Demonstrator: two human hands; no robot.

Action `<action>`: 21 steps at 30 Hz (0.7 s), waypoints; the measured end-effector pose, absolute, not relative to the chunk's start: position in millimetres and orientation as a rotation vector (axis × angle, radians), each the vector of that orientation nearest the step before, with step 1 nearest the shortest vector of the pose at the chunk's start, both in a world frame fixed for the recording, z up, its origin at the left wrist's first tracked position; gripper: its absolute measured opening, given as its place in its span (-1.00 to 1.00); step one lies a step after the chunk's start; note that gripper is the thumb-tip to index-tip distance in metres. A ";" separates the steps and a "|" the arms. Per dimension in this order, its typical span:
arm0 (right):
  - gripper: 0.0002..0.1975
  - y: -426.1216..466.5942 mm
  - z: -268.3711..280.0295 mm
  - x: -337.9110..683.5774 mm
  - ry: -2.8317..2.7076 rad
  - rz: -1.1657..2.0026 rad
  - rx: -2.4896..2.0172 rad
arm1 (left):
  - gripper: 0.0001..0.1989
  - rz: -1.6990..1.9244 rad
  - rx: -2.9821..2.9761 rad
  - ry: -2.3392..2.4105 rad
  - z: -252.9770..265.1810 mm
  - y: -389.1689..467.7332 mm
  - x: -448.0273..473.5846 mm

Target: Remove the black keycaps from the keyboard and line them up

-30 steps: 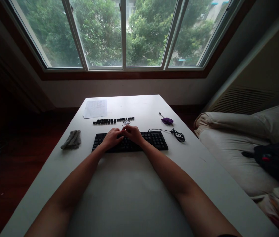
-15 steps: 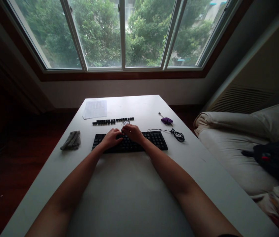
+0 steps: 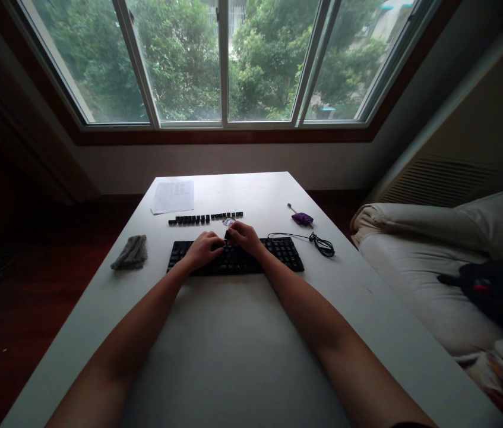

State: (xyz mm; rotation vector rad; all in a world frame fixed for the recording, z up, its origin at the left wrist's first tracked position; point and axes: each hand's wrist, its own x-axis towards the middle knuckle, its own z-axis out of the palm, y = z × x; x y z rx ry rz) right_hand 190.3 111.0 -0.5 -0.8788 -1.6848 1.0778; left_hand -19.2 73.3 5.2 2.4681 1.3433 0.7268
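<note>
A black keyboard [image 3: 281,248] lies across the white table, partly covered by my hands. My left hand [image 3: 203,249] rests over its left-middle part, fingers stretched forward and thumb apart, the fingertips close to those of my other hand. Above the keyboard's rear edge my right hand [image 3: 244,236] is closed in a pinch on a small black piece that looks like a keycap [image 3: 227,235]. Just behind these fingers shows a clear, thin-looped object [image 3: 228,222]; whether the hand touches it I cannot tell. Several loose black keycaps [image 3: 202,219] stand in a row behind the keyboard.
A grey cloth [image 3: 130,252] lies left of the keyboard, and a printed paper sheet [image 3: 173,197] at the far left. Toward the right are a purple brush-like item [image 3: 301,219] and the coiled cable [image 3: 322,245]. A beige sofa [image 3: 415,238] stands beyond the table's right edge.
My right hand has shifted slightly to the right, and the black piece in its pinch now shows more. My left hand stays nearly where it was on the keyboard.
</note>
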 end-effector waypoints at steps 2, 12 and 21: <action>-0.77 112.0 0.2 192.1 -1.626 1.116 -0.881 | -0.76 0.731 2.468 1.353 4.9 72.9 -19.1; -0.78 106.0 5.6 192.4 -1.672 0.983 -0.882 | -0.79 0.754 2.458 1.373 6.2 70.5 -18.0; -0.79 105.1 1.4 188.2 -1.728 0.945 -0.821 | -0.81 0.880 2.319 1.364 6.4 74.6 -19.6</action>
